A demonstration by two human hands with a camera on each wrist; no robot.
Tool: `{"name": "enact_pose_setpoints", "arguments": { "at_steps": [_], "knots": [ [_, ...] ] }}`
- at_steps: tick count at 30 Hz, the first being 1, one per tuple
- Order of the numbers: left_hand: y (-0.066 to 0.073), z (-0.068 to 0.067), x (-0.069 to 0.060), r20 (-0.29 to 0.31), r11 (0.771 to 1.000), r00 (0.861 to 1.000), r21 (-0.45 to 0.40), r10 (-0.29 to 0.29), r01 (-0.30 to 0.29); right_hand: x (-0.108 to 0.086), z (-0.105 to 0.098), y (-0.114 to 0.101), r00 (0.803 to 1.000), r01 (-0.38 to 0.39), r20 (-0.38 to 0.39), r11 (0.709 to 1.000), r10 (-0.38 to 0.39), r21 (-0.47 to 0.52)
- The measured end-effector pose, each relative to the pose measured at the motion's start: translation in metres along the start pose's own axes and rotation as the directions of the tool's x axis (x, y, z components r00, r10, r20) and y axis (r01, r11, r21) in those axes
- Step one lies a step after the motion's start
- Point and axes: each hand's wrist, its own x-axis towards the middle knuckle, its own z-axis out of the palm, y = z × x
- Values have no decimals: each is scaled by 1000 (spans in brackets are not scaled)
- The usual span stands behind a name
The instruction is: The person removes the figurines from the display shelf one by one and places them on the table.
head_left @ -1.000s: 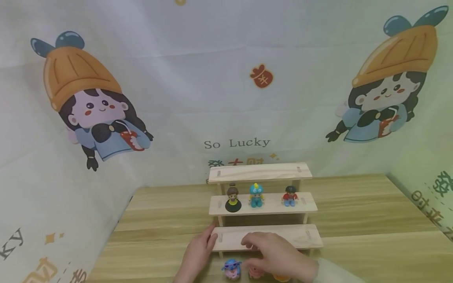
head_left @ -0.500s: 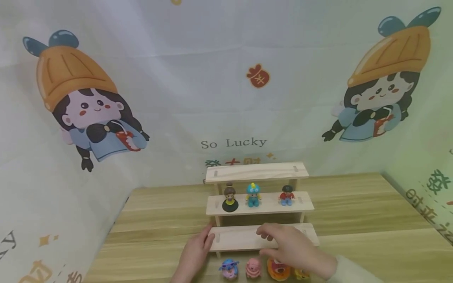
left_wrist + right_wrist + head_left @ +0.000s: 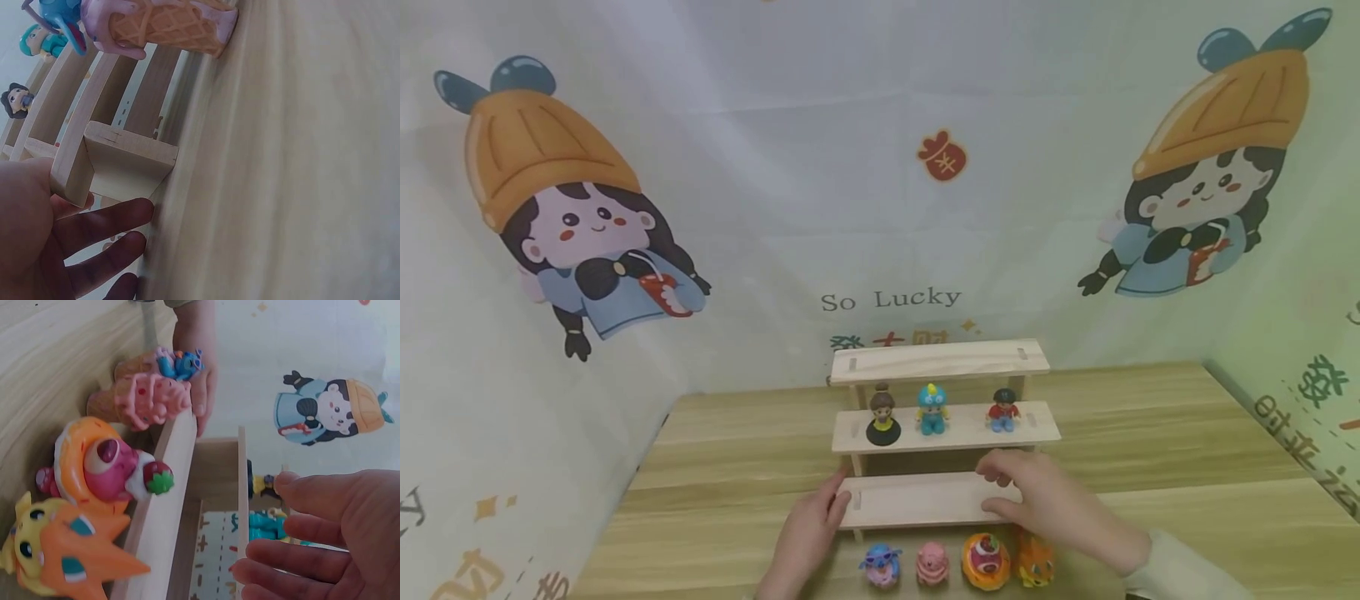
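Note:
A three-step wooden display shelf (image 3: 925, 500) stands on the table. My left hand (image 3: 805, 529) holds the left end of its lowest board, which in the left wrist view lies between thumb and index finger; the other fingers (image 3: 106, 222) stretch out below. My right hand (image 3: 1048, 504) is over the right end of that board, fingers loosely bent, nothing held. In front stand a blue figurine with sunglasses (image 3: 881, 566), a pink figurine (image 3: 932, 565), a bear figurine in an orange ring (image 3: 986, 561) and an orange-yellow figurine (image 3: 1036, 560), partly under the right hand.
The middle board carries a brown-haired figurine on a black base (image 3: 883, 417), a figurine in a turquoise hat (image 3: 932, 410) and a figurine in a red jacket (image 3: 1003, 411). A printed cloth (image 3: 790, 200) hangs behind the wooden table (image 3: 715, 467).
My right hand has moved right along the lowest board, uncovering the pink, bear and orange-yellow figurines. My left hand stays at the shelf's left end. The head view has shifted slightly.

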Motion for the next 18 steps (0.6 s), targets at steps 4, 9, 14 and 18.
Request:
{"name": "enact_pose_setpoints", "arguments": {
  "at_steps": [4,9,14,18],
  "knots": [
    [0,-1,0,-5,1000,1000,11,-1,1,-1,-6,11,1000,5,-28,1000,-6,-23],
    [0,-2,0,-7,1000,1000,13,2,-2,-1,-13,24,998,-36,-52,999,36,-14],
    [0,-2,-1,-6,1000,1000,9,5,-5,1,-22,32,994,-81,-72,997,81,7],
    [-1,0,-1,-8,1000,1000,6,12,-12,3,-28,37,991,-103,-90,995,101,-11]
  ]
}}
